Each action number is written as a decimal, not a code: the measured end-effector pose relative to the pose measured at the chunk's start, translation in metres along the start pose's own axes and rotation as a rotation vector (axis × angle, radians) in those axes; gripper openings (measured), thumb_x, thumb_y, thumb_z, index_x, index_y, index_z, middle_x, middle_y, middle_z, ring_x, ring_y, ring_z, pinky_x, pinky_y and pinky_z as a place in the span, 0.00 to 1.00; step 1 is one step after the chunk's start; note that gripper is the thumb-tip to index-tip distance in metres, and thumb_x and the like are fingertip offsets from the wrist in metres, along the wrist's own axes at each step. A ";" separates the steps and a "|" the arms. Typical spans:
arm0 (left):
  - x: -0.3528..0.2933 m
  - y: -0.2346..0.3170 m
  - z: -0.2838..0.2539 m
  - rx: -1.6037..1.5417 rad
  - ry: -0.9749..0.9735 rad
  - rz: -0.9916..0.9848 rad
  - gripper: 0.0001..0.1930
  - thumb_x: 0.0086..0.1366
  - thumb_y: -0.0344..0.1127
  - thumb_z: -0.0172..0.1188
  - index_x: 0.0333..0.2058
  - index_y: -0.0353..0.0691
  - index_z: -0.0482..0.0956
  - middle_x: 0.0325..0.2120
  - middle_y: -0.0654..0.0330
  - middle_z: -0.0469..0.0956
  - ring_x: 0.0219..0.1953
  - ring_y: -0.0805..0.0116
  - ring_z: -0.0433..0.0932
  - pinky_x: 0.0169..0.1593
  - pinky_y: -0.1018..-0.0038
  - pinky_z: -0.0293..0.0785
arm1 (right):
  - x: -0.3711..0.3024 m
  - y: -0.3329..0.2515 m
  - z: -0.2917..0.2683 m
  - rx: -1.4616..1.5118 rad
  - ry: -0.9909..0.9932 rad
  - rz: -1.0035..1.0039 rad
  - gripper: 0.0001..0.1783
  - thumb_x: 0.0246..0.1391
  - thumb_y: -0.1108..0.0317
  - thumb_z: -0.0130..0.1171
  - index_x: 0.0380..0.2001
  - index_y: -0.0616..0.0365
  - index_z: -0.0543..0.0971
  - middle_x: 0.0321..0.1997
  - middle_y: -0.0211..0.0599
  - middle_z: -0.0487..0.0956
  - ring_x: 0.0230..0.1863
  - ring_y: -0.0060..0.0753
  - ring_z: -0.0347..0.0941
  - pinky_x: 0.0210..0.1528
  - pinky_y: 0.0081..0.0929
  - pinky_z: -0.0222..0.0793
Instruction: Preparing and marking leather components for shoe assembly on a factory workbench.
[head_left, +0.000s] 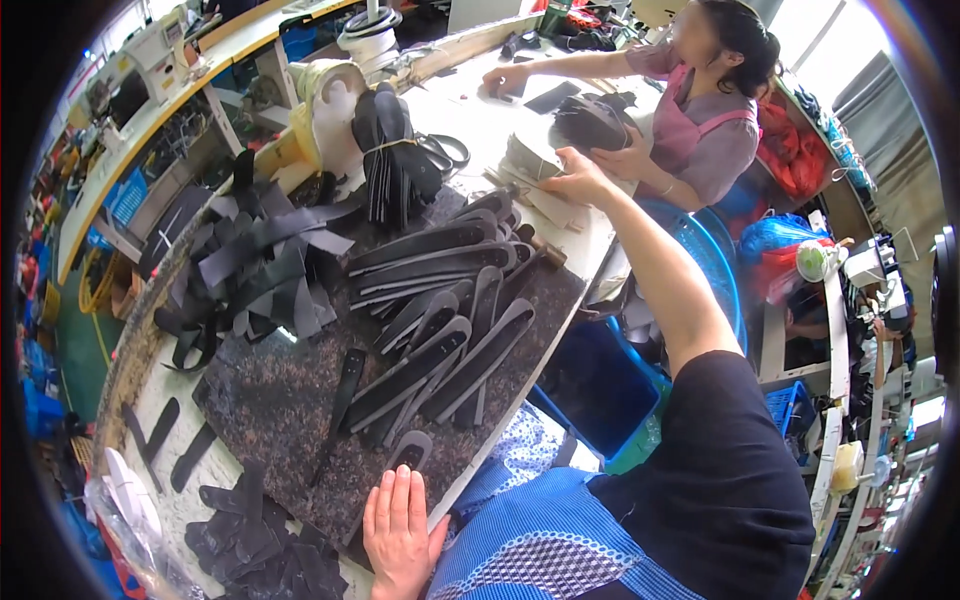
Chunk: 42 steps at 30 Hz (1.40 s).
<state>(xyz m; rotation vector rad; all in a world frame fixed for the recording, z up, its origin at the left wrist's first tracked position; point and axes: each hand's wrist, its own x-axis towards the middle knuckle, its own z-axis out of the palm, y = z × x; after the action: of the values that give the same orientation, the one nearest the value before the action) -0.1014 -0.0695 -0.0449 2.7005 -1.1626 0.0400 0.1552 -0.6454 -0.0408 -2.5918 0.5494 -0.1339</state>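
My left hand [398, 530] lies flat on the near edge of a dark speckled board [270, 400], fingertips just short of a small black strap piece [410, 450]. Nothing is in it. My right arm reaches far across the table. My right hand [578, 180] grips a stack of pale flat pieces [528, 160] at the far side. Several long black sole-shaped strips [440, 340] lie fanned out over the middle of the board between my hands.
A heap of black straps [250, 270] lies at the left and a tied bundle [395, 150] stands behind it. A co-worker [710, 110] sits opposite, handling dark pieces [590, 120]. Blue bins [600, 390] sit below the table's right edge. Dark scraps [260, 550] lie near left.
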 end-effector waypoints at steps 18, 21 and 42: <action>0.071 -0.025 -0.071 -0.121 0.226 -0.028 0.24 0.61 0.34 0.69 0.56 0.38 0.80 0.66 0.39 0.67 0.67 0.34 0.68 0.68 0.43 0.66 | -0.024 -0.011 -0.033 -0.223 0.072 -0.017 0.31 0.56 0.35 0.65 0.29 0.58 0.87 0.42 0.43 0.87 0.39 0.40 0.84 0.39 0.42 0.79; 0.074 -0.025 -0.068 -0.141 0.217 -0.071 0.22 0.59 0.31 0.69 0.54 0.39 0.82 0.66 0.40 0.67 0.67 0.35 0.68 0.68 0.44 0.66 | -0.021 -0.012 -0.022 -0.070 0.322 -0.320 0.38 0.50 0.31 0.70 0.36 0.63 0.87 0.38 0.46 0.86 0.44 0.42 0.83 0.45 0.39 0.77; 0.202 -0.047 -0.090 -0.078 0.397 0.276 0.20 0.58 0.25 0.70 0.51 0.38 0.84 0.61 0.45 0.73 0.63 0.41 0.74 0.66 0.52 0.72 | -0.053 -0.063 -0.060 -0.055 -0.043 -0.293 0.50 0.37 0.52 0.84 0.59 0.53 0.66 0.50 0.54 0.82 0.54 0.57 0.79 0.58 0.45 0.74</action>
<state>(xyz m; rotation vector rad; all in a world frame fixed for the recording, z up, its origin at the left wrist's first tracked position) 0.0766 -0.1652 0.0561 2.2994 -1.3558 0.5323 0.1173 -0.5995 0.0422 -2.7087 0.1568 -0.1614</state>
